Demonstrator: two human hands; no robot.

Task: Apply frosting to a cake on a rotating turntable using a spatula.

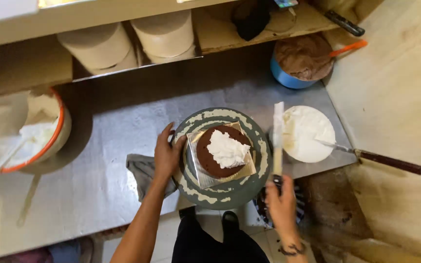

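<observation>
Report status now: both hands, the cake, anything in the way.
Left hand on turntable rim. Right hand gripping palette knife, blade raised beside the cake. Chocolate cake on square board, cream dollop unspread. Cream bowl close right.

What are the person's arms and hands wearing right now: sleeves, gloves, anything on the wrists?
Both forearms are bare, with no sleeves in view. The left hand wears no glove or ring that shows. The right hand is also gloveless, with a dark beaded bracelet at the wrist.

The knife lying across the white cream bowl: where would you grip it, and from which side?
Grip the knife by its dark handle, coming from the right. The handle juts clear of the bowl over the counter edge, while the blade rests in cream.
</observation>
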